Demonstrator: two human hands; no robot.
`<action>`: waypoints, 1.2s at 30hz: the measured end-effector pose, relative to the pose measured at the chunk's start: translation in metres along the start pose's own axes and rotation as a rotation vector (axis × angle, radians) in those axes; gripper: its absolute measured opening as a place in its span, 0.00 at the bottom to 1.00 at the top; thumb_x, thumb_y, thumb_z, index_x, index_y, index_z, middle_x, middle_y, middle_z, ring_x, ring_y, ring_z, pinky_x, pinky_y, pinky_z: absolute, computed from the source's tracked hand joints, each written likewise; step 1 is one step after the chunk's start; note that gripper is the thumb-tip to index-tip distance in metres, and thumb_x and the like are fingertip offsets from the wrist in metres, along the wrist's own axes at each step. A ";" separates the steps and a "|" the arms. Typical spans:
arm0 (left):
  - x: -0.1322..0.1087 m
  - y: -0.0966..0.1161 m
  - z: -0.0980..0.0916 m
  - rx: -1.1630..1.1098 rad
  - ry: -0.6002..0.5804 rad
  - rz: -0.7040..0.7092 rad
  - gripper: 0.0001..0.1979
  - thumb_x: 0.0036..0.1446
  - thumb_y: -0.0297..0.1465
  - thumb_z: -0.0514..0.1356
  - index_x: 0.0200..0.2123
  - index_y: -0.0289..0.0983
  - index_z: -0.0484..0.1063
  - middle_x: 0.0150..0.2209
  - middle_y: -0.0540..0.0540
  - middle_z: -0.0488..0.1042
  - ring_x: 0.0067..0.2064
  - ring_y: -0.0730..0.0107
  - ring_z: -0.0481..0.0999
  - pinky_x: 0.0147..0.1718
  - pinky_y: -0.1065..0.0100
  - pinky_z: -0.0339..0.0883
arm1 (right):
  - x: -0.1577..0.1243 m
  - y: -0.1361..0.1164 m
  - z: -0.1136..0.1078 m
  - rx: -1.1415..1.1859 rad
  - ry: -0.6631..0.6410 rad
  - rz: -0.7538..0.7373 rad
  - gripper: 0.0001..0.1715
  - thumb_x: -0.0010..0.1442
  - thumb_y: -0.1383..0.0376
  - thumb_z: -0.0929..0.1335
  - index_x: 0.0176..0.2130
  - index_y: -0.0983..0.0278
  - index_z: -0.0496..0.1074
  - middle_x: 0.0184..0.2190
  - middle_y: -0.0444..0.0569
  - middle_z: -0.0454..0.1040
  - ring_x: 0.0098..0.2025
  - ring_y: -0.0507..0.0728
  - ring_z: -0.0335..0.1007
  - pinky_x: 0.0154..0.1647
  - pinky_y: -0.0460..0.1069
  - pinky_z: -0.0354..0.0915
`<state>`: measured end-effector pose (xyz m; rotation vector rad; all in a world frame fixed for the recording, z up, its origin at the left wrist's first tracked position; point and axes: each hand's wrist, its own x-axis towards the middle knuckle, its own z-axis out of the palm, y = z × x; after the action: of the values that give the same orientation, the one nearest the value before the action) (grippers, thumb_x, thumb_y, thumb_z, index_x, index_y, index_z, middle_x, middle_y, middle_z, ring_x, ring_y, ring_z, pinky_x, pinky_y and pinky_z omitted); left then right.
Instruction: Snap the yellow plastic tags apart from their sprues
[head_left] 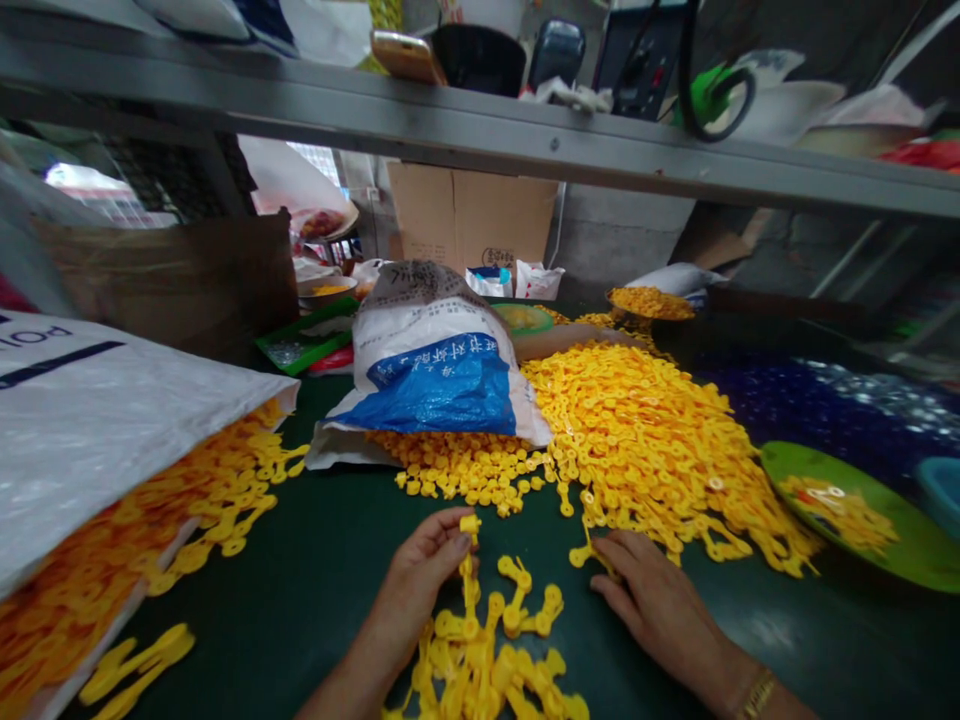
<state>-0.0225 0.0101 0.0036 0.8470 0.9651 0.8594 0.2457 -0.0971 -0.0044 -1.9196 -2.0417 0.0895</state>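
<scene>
**Fig.** Dark green worktop (247, 560), head-cam view, beneath long grey metal shelf (480, 125) crossing upper frame, w/ gold-backed phone (407, 57) and misc. items on top. At L, white woven sack (97, 440), mouth toward centre, spilling orange-yellow plastic parts (225, 510) onto worktop. Centre-R, large heap of yellow plastic parts (637, 460), approx. flat-topped, spreading around front of second white woven sack (427, 370) w/ blue print, sack lying against heap's L side. Behind, upright cardboard box (472, 225), partly hidden by sack. At R edge, green plate (840, 510) w/ small pile of yellow parts, well apart from hands. At heap's far end, shallow bowl (651, 305) full of same parts; green tray (304, 335) just behind blue-print sack.

Foreground, between hands: loose pile of linked yellow parts (480, 650). L hand (412, 590) clamped on upright yellow strand (469, 570), pinched near top, lower end running down into loose pile. R hand (660, 600) apart from L, fingers slightly spread, tips at short yellow strand (592, 555) by heap's near edge; grip vs. mere touch: cannot tell. Gold bracelet (759, 695) on R wrist.
</scene>
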 end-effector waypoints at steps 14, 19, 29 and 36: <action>0.000 0.001 -0.003 0.016 -0.019 0.068 0.19 0.48 0.37 0.67 0.43 0.37 0.73 0.29 0.50 0.75 0.28 0.73 0.73 0.28 0.73 0.65 | 0.010 0.000 -0.011 -0.035 -0.121 -0.001 0.15 0.62 0.70 0.62 0.42 0.53 0.74 0.41 0.45 0.75 0.43 0.57 0.71 0.44 0.50 0.66; 0.000 0.001 -0.003 0.020 -0.023 0.058 0.19 0.47 0.37 0.67 0.43 0.38 0.73 0.30 0.51 0.76 0.28 0.73 0.73 0.28 0.73 0.64 | 0.005 0.001 -0.008 -0.090 -0.076 0.214 0.17 0.67 0.60 0.59 0.34 0.60 0.73 0.31 0.49 0.78 0.35 0.59 0.75 0.36 0.51 0.66; -0.003 0.001 -0.001 -0.002 -0.072 0.066 0.18 0.45 0.36 0.69 0.41 0.38 0.74 0.31 0.51 0.76 0.28 0.75 0.73 0.30 0.73 0.65 | 0.039 -0.021 0.003 -0.048 -0.205 0.213 0.07 0.54 0.62 0.69 0.26 0.60 0.73 0.24 0.46 0.78 0.29 0.59 0.75 0.26 0.47 0.55; -0.010 0.001 -0.001 -0.103 -0.186 0.051 0.14 0.48 0.33 0.67 0.39 0.39 0.73 0.30 0.52 0.74 0.28 0.75 0.73 0.29 0.73 0.63 | 0.036 -0.027 -0.005 0.038 -0.229 0.098 0.08 0.57 0.67 0.64 0.28 0.62 0.71 0.28 0.48 0.75 0.33 0.58 0.71 0.33 0.49 0.58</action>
<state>-0.0272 0.0017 0.0076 0.8493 0.7335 0.8506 0.2197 -0.0651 0.0148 -2.0677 -2.0665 0.3854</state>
